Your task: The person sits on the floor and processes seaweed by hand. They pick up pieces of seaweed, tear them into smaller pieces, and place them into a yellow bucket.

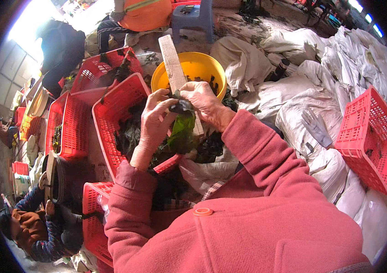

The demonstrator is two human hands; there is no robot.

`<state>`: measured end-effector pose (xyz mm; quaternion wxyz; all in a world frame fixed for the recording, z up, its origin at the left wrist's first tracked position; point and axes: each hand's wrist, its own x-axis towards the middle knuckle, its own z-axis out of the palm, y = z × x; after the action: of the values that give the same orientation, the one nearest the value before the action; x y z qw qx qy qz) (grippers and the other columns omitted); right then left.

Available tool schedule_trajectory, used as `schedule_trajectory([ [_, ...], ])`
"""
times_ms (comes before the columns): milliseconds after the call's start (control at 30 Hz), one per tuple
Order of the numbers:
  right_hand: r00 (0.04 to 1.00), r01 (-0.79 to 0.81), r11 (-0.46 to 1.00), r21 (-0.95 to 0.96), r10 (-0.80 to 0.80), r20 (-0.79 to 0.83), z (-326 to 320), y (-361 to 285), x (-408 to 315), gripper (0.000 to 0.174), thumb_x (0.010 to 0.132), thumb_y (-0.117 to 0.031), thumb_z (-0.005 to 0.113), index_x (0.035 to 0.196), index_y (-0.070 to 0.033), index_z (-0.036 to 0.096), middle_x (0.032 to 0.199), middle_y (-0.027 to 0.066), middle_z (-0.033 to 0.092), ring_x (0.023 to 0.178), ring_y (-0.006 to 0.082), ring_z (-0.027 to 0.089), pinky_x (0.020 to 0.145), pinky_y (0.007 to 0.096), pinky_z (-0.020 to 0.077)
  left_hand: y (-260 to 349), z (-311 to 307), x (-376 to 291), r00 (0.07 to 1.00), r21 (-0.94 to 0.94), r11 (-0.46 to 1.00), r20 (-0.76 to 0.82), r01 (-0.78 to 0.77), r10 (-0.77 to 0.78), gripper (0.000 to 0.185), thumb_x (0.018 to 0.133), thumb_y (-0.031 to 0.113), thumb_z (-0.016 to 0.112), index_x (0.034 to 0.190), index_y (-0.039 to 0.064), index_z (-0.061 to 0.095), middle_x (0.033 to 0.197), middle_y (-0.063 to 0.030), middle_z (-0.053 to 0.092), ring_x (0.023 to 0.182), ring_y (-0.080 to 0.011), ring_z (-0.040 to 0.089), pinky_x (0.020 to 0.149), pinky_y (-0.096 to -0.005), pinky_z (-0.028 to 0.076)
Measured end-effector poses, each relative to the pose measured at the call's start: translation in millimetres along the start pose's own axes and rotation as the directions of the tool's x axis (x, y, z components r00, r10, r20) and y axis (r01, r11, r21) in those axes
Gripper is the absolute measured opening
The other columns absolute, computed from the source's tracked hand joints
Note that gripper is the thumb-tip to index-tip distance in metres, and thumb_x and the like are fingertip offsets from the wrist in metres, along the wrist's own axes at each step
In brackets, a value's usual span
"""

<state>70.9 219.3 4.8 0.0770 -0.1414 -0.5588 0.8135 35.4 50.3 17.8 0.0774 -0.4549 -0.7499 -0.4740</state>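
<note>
My left hand point(155, 117) and my right hand point(205, 100) meet in front of me, fingertips pinching the upper end of a dark green, seaweed-like frond point(182, 131). Its translucent green blade hangs below the fingers. Just behind my hands, a wooden board point(172, 59) slants across a yellow bucket point(210, 61), which has dark scraps inside. The board's lower end shows below my right hand. Left of my left hand, a red plastic crate point(106, 136) holds a heap of dark fronds point(130, 136); my forearm covers part of it.
More red crates point(77, 126) stand at left, near a person point(38, 228) handling another board. Another person in orange point(147, 15) sits ahead by a blue plastic stool point(193, 20). White sacks point(299, 88) fill the right side, with a glove point(316, 128) and a red crate point(371, 143) on them.
</note>
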Motion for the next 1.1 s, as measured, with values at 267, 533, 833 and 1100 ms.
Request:
schedule_trajectory([
  [267, 0.993, -0.082, 0.995, -0.048, 0.086, 0.08, -5, -3, -2, 0.014, 0.092, -0.006, 0.059, 0.096, 0.007, 0.063, 0.082, 0.0071, 0.065, 0.069, 0.0111, 0.061, 0.06, 0.0241, 0.0513, -3, -9, 5, 0.872, -0.757, 0.466, 0.28, 0.457, -0.401, 0.043, 0.076, -0.001, 0.061, 0.118, 0.001, 0.051, 0.115, -0.0089, 0.056, 0.103, -0.0171, 0.056, 0.092, -0.0291, 0.043],
  [533, 0.987, -0.113, 0.993, -0.033, 0.116, 0.114, 2, 7, -4, 0.018, 0.091, -0.01, 0.063, 0.096, 0.007, 0.063, 0.083, 0.0084, 0.066, 0.07, 0.0118, 0.063, 0.061, 0.0251, 0.0533, -2, 9, -5, 0.839, -0.744, 0.444, 0.29, 0.5, -0.46, 0.039, 0.089, 0.008, 0.062, 0.125, 0.0, 0.05, 0.104, -0.0065, 0.061, 0.096, -0.0135, 0.058, 0.087, -0.0278, 0.047],
  [833, 0.948, -0.231, 0.965, 0.12, 0.196, 0.25, 4, -5, -18, 0.014, 0.086, -0.011, 0.068, 0.091, 0.002, 0.068, 0.081, 0.0046, 0.067, 0.068, 0.0114, 0.063, 0.064, 0.0256, 0.0517, -43, 9, -11, 0.763, -0.915, 0.01, 0.33, 0.403, -0.556, 0.029, 0.1, 0.032, 0.048, 0.104, 0.006, 0.061, 0.096, -0.0054, 0.067, 0.088, -0.017, 0.063, 0.08, -0.0331, 0.051],
  [1100, 0.978, -0.047, 0.99, 0.13, 0.019, 0.206, 2, 0, -16, 0.019, 0.091, -0.01, 0.063, 0.104, 0.003, 0.065, 0.09, 0.006, 0.067, 0.078, 0.0112, 0.064, 0.071, 0.0263, 0.0543, -17, 26, -15, 0.78, -0.856, 0.231, 0.268, 0.462, -0.566, 0.018, 0.097, 0.019, 0.055, 0.105, 0.004, 0.06, 0.092, -0.002, 0.064, 0.077, -0.0118, 0.062, 0.071, -0.0241, 0.051],
])
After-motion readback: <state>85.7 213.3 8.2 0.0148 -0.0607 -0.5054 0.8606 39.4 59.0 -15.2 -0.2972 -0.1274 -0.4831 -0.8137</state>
